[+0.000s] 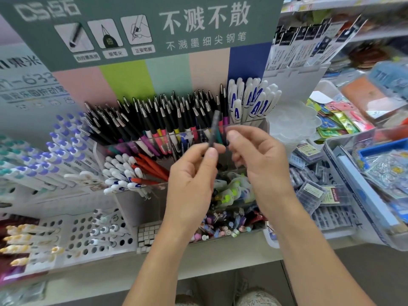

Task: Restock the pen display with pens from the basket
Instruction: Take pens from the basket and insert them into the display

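Observation:
My left hand [194,173] pinches a dark grey pen [214,127] between thumb and fingers and holds it nearly upright in front of the display. My right hand [254,155] is just to its right, fingers curled toward the pen's lower end; whether they grip anything is blurred. Behind the hands stands the clear acrylic pen display [141,195], its back row packed with black pens [154,115] and white pens with blue letters [249,100]. The front compartments hold white and red pens [136,171] and mixed small items. A grey basket [344,173] sits at the right edge.
White perforated pen racks [79,235] with purple-capped pens [57,146] fill the left of the shelf. Clear plastic refill boxes [313,191] lie to the right of the display, with a stack of clear cups [293,122] behind them. A grey shelf edge [220,259] runs below.

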The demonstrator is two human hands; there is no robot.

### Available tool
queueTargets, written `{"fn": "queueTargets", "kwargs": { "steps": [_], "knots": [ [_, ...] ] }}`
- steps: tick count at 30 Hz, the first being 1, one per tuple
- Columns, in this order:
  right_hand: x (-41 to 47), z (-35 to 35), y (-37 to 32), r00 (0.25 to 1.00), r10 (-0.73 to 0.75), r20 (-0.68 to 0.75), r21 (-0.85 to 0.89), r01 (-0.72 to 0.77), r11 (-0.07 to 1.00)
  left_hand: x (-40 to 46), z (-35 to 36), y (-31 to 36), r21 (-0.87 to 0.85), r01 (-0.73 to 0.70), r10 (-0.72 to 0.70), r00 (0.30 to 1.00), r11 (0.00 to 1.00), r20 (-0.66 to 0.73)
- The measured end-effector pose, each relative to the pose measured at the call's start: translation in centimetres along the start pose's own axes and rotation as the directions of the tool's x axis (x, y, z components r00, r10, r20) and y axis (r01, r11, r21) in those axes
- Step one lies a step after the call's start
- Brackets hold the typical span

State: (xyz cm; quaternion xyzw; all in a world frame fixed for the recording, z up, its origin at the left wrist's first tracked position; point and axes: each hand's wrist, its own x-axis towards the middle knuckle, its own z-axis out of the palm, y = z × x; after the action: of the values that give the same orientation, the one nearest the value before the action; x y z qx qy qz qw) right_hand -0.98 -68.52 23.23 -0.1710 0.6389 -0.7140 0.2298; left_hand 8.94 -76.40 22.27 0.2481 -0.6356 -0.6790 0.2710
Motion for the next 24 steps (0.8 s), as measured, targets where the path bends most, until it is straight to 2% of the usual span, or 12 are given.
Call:
{"fn": "queueTargets", "kwargs": {
  "steps": [1, 3, 6, 7, 9, 11, 12, 13, 15, 20, 24],
  "knots": [
    [-0.1, -0.3, -0.6, 0.995, 0.005, 0.096, -0.069, 0.002, 0.998, 0.0, 0.1, 0.0, 0.054, -0.015, 0.012, 0.998, 0.998, 0.054],
    [-0.4, -0.4, -0.8, 0.983, 0.023, 0.182, -0.073, -0.01, 0.997, -0.1, 0.3, -0.1, 0.131, -0.026, 0.011, 0.994, 0.991, 0.108],
    [-0.3, -0.6, -0.5, 0.994, 0.012, 0.108, 0.043, -0.016, 0.999, -0.2, -0.1, 0.0, 0.192, -0.047, 0.033, 0.996, 0.98, 0.077],
    [0.0, -1.0, -0.4, 0.998, -0.008, 0.06, 0.087, 0.003, 0.996, -0.2, -0.5, 0.0, 0.223, -0.059, 0.058, 0.998, 0.973, 0.013],
    [0.6, -2.1, -0.5, 0.994, -0.103, -0.045, 0.103, 0.107, 0.989, 0.1, -1.7, -0.2, 0.244, -0.033, 0.085, 0.975, 0.969, -0.206],
    [1.4, -3.0, -0.5, 0.957, -0.277, -0.087, -0.098, 0.269, 0.958, 0.5, -2.7, -0.5, 0.203, 0.072, 0.007, 0.932, 0.976, -0.362],
    [1.6, -3.3, -0.2, 0.938, -0.343, -0.049, -0.238, 0.322, 0.916, 0.6, -2.9, -0.8, 0.222, 0.14, -0.048, 0.926, 0.965, -0.375],
    [1.7, -3.3, 0.3, 0.929, -0.37, 0.006, -0.363, 0.346, 0.865, 0.6, -2.9, -1.2, 0.286, 0.2, -0.092, 0.932, 0.937, -0.35],
    [1.8, -3.1, 1.8, 0.94, -0.328, 0.089, -0.515, 0.325, 0.793, 0.4, -2.5, -2.0, 0.432, 0.245, -0.137, 0.954, 0.868, -0.266],
    [1.9, -1.7, 5.1, 0.97, -0.201, 0.139, -0.603, 0.244, 0.759, 0.0, -1.8, -2.7, 0.615, 0.199, -0.161, 0.98, 0.763, -0.117],
    [2.3, -0.8, 5.3, 0.972, -0.169, 0.162, -0.668, 0.234, 0.706, 0.3, -2.2, -3.4, 0.639, 0.173, -0.169, 0.983, 0.749, -0.068]
  ]
}}
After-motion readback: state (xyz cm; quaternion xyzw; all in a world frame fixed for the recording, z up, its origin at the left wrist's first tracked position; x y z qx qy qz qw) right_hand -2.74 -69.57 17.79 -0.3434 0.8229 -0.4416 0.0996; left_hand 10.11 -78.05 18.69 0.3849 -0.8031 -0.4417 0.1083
